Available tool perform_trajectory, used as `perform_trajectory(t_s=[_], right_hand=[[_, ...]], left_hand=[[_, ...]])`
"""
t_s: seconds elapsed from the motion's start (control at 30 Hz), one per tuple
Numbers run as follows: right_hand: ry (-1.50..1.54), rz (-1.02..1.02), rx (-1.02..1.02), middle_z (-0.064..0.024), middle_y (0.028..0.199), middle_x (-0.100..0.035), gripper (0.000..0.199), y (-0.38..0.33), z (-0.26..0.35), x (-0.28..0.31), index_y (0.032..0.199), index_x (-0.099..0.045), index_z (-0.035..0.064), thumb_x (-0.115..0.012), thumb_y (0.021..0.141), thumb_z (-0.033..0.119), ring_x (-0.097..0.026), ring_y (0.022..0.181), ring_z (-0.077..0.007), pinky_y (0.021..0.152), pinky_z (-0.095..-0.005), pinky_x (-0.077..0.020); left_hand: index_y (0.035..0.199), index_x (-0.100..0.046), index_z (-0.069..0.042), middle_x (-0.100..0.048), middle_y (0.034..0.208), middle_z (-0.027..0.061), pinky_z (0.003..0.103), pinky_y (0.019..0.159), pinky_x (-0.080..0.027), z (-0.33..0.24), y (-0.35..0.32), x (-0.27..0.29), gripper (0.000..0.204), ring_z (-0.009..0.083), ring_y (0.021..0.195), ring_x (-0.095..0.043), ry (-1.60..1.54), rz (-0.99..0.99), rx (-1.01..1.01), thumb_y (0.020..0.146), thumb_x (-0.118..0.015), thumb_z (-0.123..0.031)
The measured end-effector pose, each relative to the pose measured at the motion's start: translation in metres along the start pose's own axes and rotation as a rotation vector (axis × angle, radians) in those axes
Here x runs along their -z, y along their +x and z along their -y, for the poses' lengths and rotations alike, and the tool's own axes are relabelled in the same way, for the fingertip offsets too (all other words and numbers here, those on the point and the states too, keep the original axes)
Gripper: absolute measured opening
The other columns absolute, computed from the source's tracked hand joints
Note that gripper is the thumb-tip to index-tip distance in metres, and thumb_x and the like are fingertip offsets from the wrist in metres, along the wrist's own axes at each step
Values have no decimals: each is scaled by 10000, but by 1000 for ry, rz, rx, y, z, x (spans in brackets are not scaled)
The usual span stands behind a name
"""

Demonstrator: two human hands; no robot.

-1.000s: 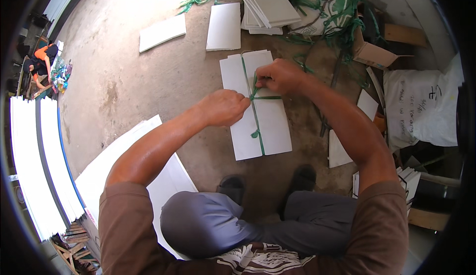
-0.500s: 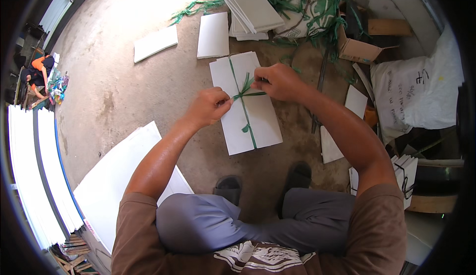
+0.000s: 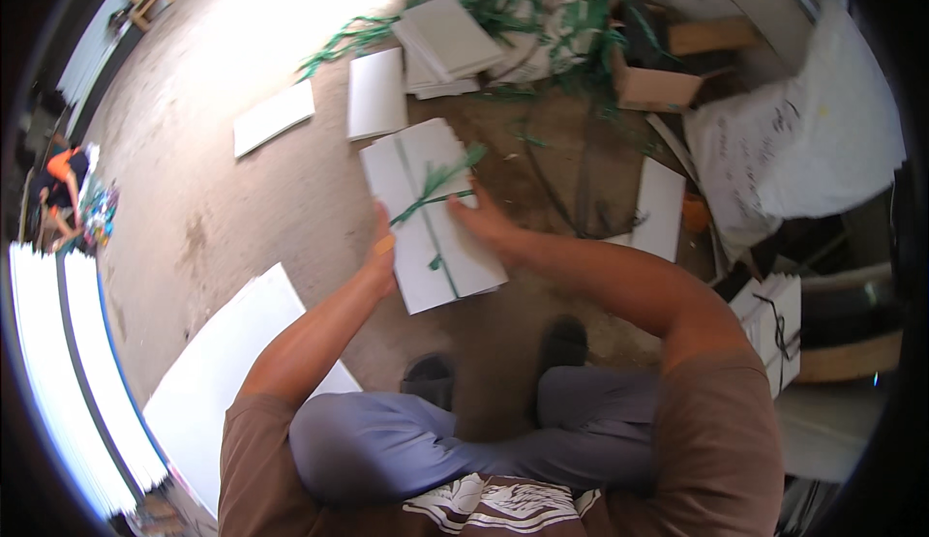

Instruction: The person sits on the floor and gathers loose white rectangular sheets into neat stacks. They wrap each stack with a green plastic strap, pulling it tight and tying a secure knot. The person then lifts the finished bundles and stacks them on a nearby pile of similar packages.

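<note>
A stack of white rectangular boards or sheets (image 3: 463, 254), tied crosswise with green plastic string (image 3: 426, 200), lies between my hands above the concrete floor. The knot with its frayed ends sits near the middle of the top face. My left hand (image 3: 384, 245) grips the stack's left side, its fingers partly hidden by the edge. On the right side my right hand (image 3: 484, 222) clasps the stack, thumb over the top and the other fingers out of sight. Whether the stack still touches the floor I cannot tell.
Beyond are a loose white stack (image 3: 447, 39), single white pieces (image 3: 377, 94) and tangled green string (image 3: 348, 39). A white sack (image 3: 764, 140) and a tied bundle (image 3: 774, 319) stand to the right. Large white sheets (image 3: 237, 363) lie left. Someone in orange (image 3: 64, 167) works far left.
My hands have left the string's knot and now clasp the stack's two sides. The whole view has shifted somewhat, and the stack sits turned slightly.
</note>
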State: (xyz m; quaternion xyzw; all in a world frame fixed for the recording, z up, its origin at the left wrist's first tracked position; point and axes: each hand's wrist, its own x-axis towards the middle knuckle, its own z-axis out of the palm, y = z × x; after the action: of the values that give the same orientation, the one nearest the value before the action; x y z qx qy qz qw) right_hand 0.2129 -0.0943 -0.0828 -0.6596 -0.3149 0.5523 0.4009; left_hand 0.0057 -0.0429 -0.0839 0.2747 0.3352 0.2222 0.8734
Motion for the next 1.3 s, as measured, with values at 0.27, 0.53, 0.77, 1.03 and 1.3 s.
perform_trajectory(t_s=[0.27, 0.53, 0.77, 1.03, 1.3], right_hand=[[-172, 14, 418, -182, 1495, -493, 748, -43, 21, 35, 1575, -316, 74, -678, 964, 307, -437, 1410, -276, 1142, -393, -352], [-456, 283, 589, -175, 1609, -326, 972, -23, -66, 93, 1613, -99, 53, -735, 878, 65, -356, 1465, -270, 1193, -402, -294], [67, 413, 312, -115, 1623, -308, 778, -24, -57, 85, 1614, -180, 68, -590, 1011, 339, -354, 1450, -213, 1184, -392, -286], [483, 422, 50, -98, 1570, -393, 767, 48, 41, 31, 1599, -261, 115, -332, 1042, 637, -371, 1426, -206, 1187, -391, -300], [731, 572, -132, -131, 1597, -367, 876, 53, 68, 32, 1570, -302, 46, -270, 1006, 714, -373, 1445, -275, 1197, -400, -302]], left_hand=[[1533, -297, 18, -413, 1529, 182, 408, 1184, -320, 38, -17, 14, 869, 308, 1424, -388, 914, -292, -474, 1029, -174, -680], [1611, 23, -27, 6, 1672, 229, 479, 1230, -140, 62, -12, 10, 1037, 358, 1545, -71, 1124, -103, -982, 966, -457, -682], [1636, 24, -177, -22, 1701, 106, 474, 1245, -124, 73, -27, 30, 1107, 307, 1555, -83, 499, -384, -738, 874, -470, -811], [1627, -136, -268, -204, 1673, 65, 468, 1209, -265, 9, 4, 4, 915, 275, 1519, -236, -159, -324, -343, 923, -321, -821], [1573, -322, -143, -462, 1528, 135, 513, 1143, -396, -22, 6, -18, 1101, 343, 1395, -455, -161, -105, -302, 813, -283, -939]])
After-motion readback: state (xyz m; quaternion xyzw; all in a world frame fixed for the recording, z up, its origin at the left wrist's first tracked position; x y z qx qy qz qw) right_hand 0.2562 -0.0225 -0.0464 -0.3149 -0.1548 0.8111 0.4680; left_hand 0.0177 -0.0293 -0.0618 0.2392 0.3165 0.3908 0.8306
